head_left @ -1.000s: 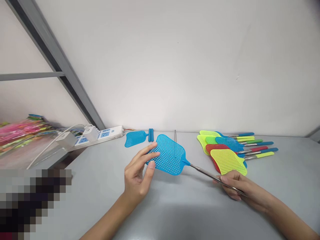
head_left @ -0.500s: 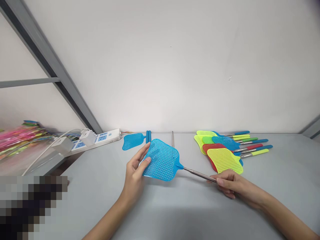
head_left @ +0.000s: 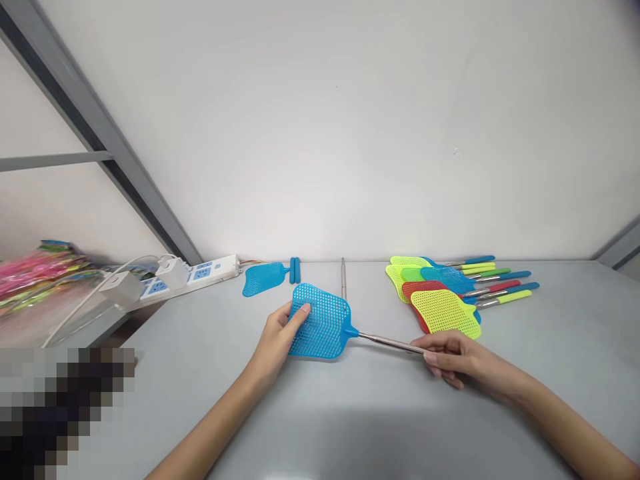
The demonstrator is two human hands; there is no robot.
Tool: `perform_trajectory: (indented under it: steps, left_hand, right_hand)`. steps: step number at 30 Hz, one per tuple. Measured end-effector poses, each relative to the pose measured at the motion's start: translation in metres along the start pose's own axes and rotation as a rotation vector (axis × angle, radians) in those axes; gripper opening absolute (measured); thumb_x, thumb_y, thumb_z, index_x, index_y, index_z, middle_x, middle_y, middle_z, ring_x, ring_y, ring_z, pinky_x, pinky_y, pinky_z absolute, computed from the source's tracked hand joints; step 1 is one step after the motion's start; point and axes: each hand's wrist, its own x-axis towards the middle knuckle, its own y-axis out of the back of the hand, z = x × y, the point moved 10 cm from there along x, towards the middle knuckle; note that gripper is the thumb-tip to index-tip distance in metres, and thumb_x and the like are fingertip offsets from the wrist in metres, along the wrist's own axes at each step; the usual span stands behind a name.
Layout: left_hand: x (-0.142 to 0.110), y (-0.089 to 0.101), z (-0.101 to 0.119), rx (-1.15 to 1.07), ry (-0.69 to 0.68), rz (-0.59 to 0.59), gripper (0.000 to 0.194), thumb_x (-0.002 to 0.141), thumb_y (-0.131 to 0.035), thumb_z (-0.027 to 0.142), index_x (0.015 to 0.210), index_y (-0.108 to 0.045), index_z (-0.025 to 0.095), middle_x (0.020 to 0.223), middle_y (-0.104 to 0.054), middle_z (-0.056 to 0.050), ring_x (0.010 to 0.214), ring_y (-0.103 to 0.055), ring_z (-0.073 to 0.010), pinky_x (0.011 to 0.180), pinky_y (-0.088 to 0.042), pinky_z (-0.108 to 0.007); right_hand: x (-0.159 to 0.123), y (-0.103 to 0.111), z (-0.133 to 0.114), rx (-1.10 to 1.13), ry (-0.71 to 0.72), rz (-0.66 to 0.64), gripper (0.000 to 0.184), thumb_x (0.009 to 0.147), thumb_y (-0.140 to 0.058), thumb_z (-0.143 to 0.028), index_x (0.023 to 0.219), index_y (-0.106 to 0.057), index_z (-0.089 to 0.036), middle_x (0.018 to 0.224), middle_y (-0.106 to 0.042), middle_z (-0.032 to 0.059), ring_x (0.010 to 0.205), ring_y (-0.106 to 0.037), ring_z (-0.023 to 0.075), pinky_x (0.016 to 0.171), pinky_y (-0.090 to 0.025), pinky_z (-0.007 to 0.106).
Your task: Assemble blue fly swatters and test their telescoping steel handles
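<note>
A fly swatter [head_left: 323,323] with a blue perforated head and a metal rod is held above the grey table. My left hand [head_left: 280,337] grips the far left edge of its head, thumb on top. The bare rod [head_left: 390,342] runs into my right hand [head_left: 457,360], pinched between thumb and fingers; its end is hidden there. Behind the held swatter, a loose metal rod [head_left: 343,277] lies on the table. Farther left are another blue swatter head [head_left: 264,279] and two blue handle grips [head_left: 295,271].
Several finished-looking swatters, topped by a yellow one [head_left: 445,313], lie overlapped at the right. A white power strip [head_left: 200,275] with plugs and cables sits at the left, near plastic-wrapped colourful items [head_left: 45,270]. A wall backs the table [head_left: 320,420]. A pixelated patch covers the lower left.
My left hand has closed from spread fingers onto the swatter head's edge. My right hand has slid to a grip nearer the rod's end, and the swatter has levelled slightly.
</note>
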Motion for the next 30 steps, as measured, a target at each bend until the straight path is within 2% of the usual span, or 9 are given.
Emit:
perform_trajectory:
  steps: [2,5,9,12,17,23,30]
  left_hand:
    - [0.001,-0.003,-0.001,0.031,-0.003,-0.028,0.030,0.075,-0.054,0.043,0.083,-0.057,0.015,0.078,-0.062,-0.003,0.073,-0.057,-0.0184,0.069,-0.045,-0.028]
    - [0.001,-0.002,0.004,0.095,-0.052,-0.027,0.031,0.076,-0.052,0.044,0.091,-0.056,0.017,0.079,-0.060,-0.001,0.074,-0.056,-0.0173,0.067,-0.045,-0.027]
    - [-0.001,0.008,0.012,0.345,-0.098,0.049,0.039,0.078,-0.049,0.044,0.110,-0.051,0.023,0.082,-0.058,0.001,0.069,-0.052,-0.0150,0.061,-0.041,-0.023]
    - [-0.002,0.000,0.018,0.441,-0.152,-0.013,0.034,0.079,-0.047,0.043,0.106,-0.055,0.023,0.084,-0.059,0.000,0.070,-0.052,-0.0155,0.064,-0.040,-0.024]
    - [-0.006,-0.008,0.026,0.409,-0.223,-0.045,0.025,0.079,-0.048,0.040,0.086,-0.062,0.020,0.089,-0.061,-0.002,0.085,-0.053,-0.0197,0.077,-0.038,-0.026]
    - [-0.010,-0.010,0.032,0.376,-0.284,-0.026,0.021,0.079,-0.050,0.037,0.081,-0.062,0.020,0.085,-0.062,-0.002,0.086,-0.054,-0.0197,0.077,-0.038,-0.026]
    - [-0.013,-0.014,0.023,0.339,-0.253,-0.030,0.021,0.080,-0.049,0.035,0.085,-0.064,0.022,0.092,-0.063,-0.001,0.091,-0.054,-0.0190,0.081,-0.037,-0.025]
  right_hand:
    - [-0.002,-0.001,-0.001,-0.041,-0.020,-0.016,0.046,0.077,-0.058,-0.042,0.112,-0.055,-0.012,0.071,-0.061,0.0052,0.047,-0.038,0.0067,0.041,-0.030,0.019]
    - [-0.004,-0.002,-0.006,-0.107,-0.019,-0.039,0.046,0.077,-0.056,-0.044,0.111,-0.055,-0.012,0.082,-0.066,0.0103,0.050,-0.041,0.0078,0.041,-0.033,0.019]
    - [-0.006,-0.005,-0.009,-0.179,-0.029,-0.068,0.041,0.079,-0.054,-0.044,0.105,-0.059,-0.013,0.082,-0.066,0.0096,0.053,-0.043,0.0085,0.042,-0.034,0.018]
    - [-0.006,-0.005,-0.008,-0.222,-0.030,-0.064,0.043,0.078,-0.054,-0.045,0.106,-0.060,-0.013,0.079,-0.066,0.0082,0.053,-0.043,0.0088,0.043,-0.034,0.018]
    - [-0.007,-0.005,-0.009,-0.254,-0.017,-0.063,0.041,0.079,-0.053,-0.045,0.104,-0.063,-0.014,0.072,-0.064,0.0063,0.052,-0.040,0.0091,0.043,-0.033,0.019]
    - [-0.007,-0.006,-0.011,-0.265,-0.008,-0.064,0.038,0.079,-0.053,-0.044,0.100,-0.064,-0.014,0.071,-0.064,0.0058,0.051,-0.039,0.0090,0.042,-0.031,0.019]
    - [-0.004,-0.005,-0.010,-0.284,0.010,-0.044,0.036,0.081,-0.050,-0.043,0.092,-0.065,-0.013,0.064,-0.060,0.0030,0.043,-0.031,0.0057,0.038,-0.025,0.018]
